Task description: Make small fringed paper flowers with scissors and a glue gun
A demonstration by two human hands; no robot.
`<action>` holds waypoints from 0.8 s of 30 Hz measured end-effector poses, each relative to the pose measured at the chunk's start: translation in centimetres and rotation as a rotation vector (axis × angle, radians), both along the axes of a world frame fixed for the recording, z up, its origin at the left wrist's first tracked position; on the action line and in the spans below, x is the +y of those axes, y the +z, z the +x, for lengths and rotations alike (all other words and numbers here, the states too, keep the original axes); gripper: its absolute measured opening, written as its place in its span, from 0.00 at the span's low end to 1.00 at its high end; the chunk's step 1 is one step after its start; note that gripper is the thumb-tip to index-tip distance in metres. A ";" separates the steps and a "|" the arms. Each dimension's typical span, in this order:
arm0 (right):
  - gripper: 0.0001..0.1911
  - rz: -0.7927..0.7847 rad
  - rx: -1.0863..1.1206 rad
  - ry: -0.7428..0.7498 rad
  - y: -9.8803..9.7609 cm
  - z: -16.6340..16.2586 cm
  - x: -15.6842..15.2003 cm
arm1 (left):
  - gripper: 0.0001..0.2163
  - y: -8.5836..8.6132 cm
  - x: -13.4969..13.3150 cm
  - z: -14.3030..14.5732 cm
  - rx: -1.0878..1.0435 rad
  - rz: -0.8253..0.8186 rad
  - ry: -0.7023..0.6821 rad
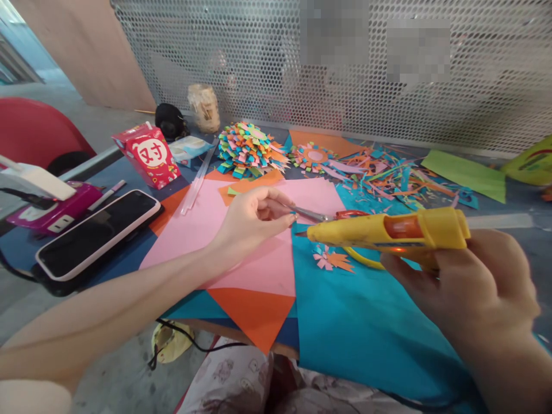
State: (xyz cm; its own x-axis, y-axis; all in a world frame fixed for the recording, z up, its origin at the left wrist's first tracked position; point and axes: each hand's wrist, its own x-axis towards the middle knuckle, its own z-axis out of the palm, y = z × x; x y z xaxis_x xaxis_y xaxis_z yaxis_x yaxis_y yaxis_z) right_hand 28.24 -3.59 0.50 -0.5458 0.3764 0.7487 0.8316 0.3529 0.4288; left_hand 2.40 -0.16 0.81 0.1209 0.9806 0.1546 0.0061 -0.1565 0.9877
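Note:
My right hand [483,282] is wrapped around a yellow hot glue gun [366,230], whose nozzle points left and whose small light glows orange. Close to that nozzle, my left hand [259,215] has its thumb and fingers pinched together; a bluish speck shows at the thumb tip, too small to name. Scissors [317,215] lie beyond the fingertips, partly behind the gun. Under the gun, a pink-and-orange fringed paper piece [330,259] rests on a blue paper sheet [366,322]. Pink paper [185,247] lies beneath my left hand.
A multicoloured fringed paper ball [250,152], a paper flower [314,155] and paper scraps [388,172] lie at the back by a perforated metal screen [259,69]. Left are a phone [99,233], a purple power strip [56,213], a red box [149,155] and clear glue sticks [198,181].

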 end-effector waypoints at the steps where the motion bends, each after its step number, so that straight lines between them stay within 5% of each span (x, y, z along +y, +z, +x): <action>1: 0.10 -0.001 0.001 0.009 -0.1 0.1 0.0 | 0.08 0.0 0.0 0.0 -0.002 -0.003 0.000; 8: 0.13 -0.173 0.110 0.027 -0.6 1.0 0.1 | 0.08 -0.2 0.2 0.2 -0.004 -0.001 -0.016; 16: 0.12 -0.050 0.030 0.066 -0.2 0.4 0.0 | 0.08 -0.1 0.0 0.1 0.040 0.012 0.002; 24: 0.09 -0.114 0.095 -0.190 0.6 0.4 2.2 | 0.09 0.3 0.0 0.2 0.014 0.012 0.013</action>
State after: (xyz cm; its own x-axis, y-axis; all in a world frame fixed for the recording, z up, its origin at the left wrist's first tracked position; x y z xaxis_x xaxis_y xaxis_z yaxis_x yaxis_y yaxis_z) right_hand 28.60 -1.42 1.06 -0.3862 0.5509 0.7399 0.9224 0.2282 0.3116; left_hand 2.55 -0.18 1.12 0.1103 0.9802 0.1647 0.0223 -0.1681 0.9855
